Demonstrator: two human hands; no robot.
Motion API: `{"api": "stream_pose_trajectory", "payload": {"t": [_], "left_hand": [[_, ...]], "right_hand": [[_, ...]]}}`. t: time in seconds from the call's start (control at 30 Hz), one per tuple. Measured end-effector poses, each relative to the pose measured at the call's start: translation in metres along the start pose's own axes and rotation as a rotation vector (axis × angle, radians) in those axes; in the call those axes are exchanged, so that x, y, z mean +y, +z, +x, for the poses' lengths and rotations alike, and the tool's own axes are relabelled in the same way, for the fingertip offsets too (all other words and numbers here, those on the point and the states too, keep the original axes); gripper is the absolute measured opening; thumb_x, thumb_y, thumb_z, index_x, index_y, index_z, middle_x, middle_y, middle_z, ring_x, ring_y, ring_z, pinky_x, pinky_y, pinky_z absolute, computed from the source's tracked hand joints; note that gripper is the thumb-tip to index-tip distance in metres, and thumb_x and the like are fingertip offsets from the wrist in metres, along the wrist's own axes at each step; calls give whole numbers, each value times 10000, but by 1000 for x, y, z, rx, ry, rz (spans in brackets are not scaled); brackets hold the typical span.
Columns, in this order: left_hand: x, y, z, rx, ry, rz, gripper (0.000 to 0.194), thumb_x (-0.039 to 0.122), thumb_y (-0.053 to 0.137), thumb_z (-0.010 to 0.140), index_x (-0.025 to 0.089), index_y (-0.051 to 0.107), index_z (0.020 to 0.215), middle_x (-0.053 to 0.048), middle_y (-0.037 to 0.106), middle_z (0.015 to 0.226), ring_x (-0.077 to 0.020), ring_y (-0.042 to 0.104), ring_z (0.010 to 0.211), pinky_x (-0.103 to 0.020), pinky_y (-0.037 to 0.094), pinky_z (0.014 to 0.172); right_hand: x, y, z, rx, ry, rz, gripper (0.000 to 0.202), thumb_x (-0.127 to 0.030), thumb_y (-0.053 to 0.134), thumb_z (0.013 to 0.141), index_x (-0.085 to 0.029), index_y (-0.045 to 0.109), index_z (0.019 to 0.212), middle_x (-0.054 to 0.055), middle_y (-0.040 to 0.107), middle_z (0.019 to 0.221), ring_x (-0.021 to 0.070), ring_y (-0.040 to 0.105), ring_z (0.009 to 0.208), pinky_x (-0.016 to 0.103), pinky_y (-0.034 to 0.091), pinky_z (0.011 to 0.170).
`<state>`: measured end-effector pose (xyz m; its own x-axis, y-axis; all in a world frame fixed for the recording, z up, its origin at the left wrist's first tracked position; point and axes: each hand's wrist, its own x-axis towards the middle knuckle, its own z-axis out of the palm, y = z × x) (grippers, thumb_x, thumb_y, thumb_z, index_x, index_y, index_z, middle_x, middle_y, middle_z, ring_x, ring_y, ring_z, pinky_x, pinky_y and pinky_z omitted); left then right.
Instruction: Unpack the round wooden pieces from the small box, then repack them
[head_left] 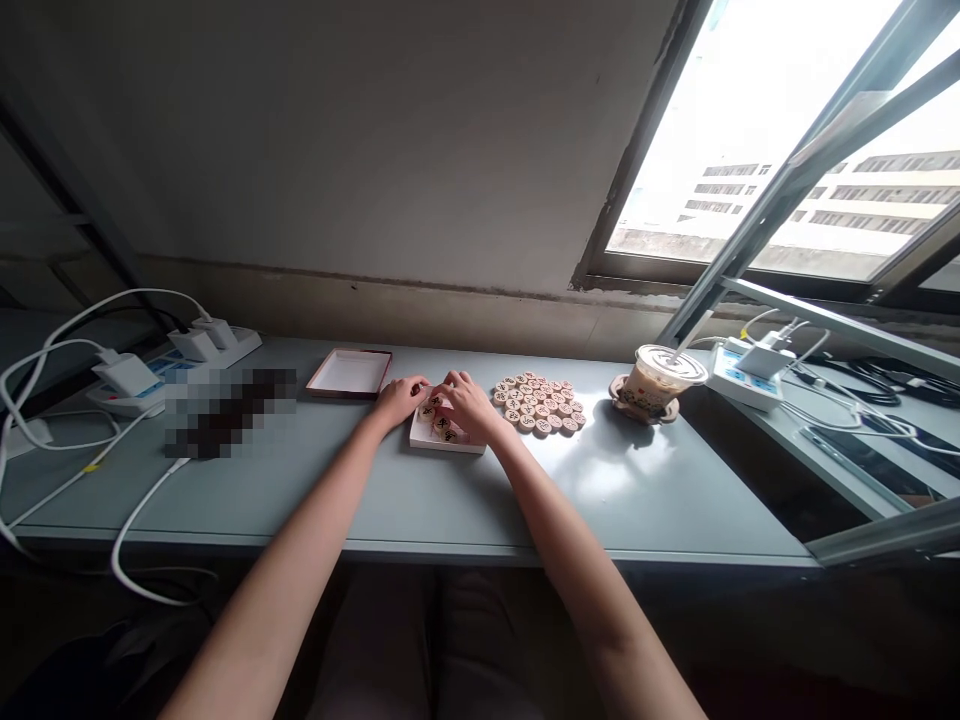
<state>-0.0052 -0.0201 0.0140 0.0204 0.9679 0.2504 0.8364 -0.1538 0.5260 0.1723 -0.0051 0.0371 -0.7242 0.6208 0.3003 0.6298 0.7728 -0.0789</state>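
Observation:
A shallow white box (448, 447) sits on the table in front of me, with several round wooden xiangqi pieces (442, 424) lying inside. My left hand (400, 402) is at the box's far left corner, its fingers curled against the edge. Over the box, my right hand (466, 405) reaches down with bent fingers closed at a piece near the far left corner; the fingers partly cover it. Just right of the box, many more xiangqi pieces (538, 405) lie side by side in a flat cluster, marked faces up.
The box lid (349, 372) lies open side up at left. A lidded drink cup (664, 376) with a straw stands on a coaster (619, 394) at right. Power strips (244, 345) with white cables are at both sides. A blurred dark patch (232, 410) lies at left.

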Motion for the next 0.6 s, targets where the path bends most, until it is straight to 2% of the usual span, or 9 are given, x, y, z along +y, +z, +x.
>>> {"api": "stream_pose_trajectory", "payload": {"t": [0.1, 0.23, 0.43, 0.6], "left_hand": [[0, -1, 0, 3, 5, 12, 295, 322, 464, 818, 203, 676, 985, -50, 686, 817, -196, 606, 757, -270, 428, 696], [-1, -6, -2, 22, 14, 32, 279, 274, 471, 787, 202, 685, 952, -36, 671, 771, -178, 584, 694, -267, 425, 678], [-6, -10, -2, 39, 4, 9, 275, 250, 465, 784, 184, 683, 938, -35, 662, 770, -175, 580, 720, -271, 435, 718], [-8, -9, -2, 38, 3, 14, 283, 254, 463, 778, 176, 676, 947, -32, 642, 736, -173, 568, 697, -278, 437, 724]], "right_hand": [[8, -9, -4, 97, 67, 51, 259, -379, 570, 859, -204, 627, 1042, 88, 511, 1081, 220, 434, 1005, 313, 407, 835], [25, -22, -16, 204, 222, 2, 262, -389, 529, 869, -217, 597, 1054, 103, 472, 1192, 253, 392, 1088, 351, 373, 854], [42, -23, -28, 53, 381, -37, 264, -369, 453, 886, -198, 586, 1036, 118, 485, 1174, 273, 387, 1090, 411, 330, 884], [46, -24, -33, 5, 408, -34, 264, -335, 460, 876, -196, 570, 1071, 113, 486, 1169, 270, 385, 1085, 416, 313, 907]]}}
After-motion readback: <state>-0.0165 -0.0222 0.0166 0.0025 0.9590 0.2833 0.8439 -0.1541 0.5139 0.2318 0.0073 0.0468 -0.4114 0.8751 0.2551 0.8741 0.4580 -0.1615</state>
